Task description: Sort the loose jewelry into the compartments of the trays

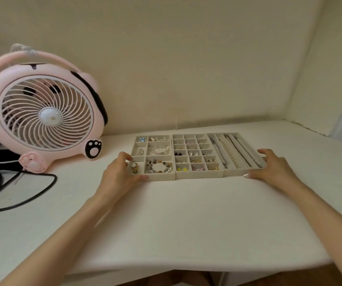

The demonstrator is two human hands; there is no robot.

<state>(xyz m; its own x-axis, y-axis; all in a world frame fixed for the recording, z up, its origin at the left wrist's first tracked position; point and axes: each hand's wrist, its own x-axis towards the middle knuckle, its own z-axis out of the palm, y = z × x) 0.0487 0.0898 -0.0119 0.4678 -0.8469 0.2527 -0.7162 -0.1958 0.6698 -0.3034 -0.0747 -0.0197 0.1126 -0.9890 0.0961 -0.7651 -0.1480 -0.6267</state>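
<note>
Three beige trays stand side by side on the white desk. The left tray (161, 176) holds a beaded bracelet (159, 166), a pearl bracelet (159, 150) and small charms. Its neighbour, the middle tray (199, 174), has many small compartments with earrings and rings. In the right tray (234, 172) long slots hold a pearl strand (229, 152) and chains. My left hand (118, 172) grips the left tray's near left corner, thumb along the front wall, fingers curled over the left rim. My right hand (273, 165) grips the right tray's near right corner the same way.
A pink cat-shaped desk fan (44, 114) stands at the left, with a black cable loop (21, 195) on the desk in front of it. Walls close the back and right. The desk edge (186, 265) runs near me.
</note>
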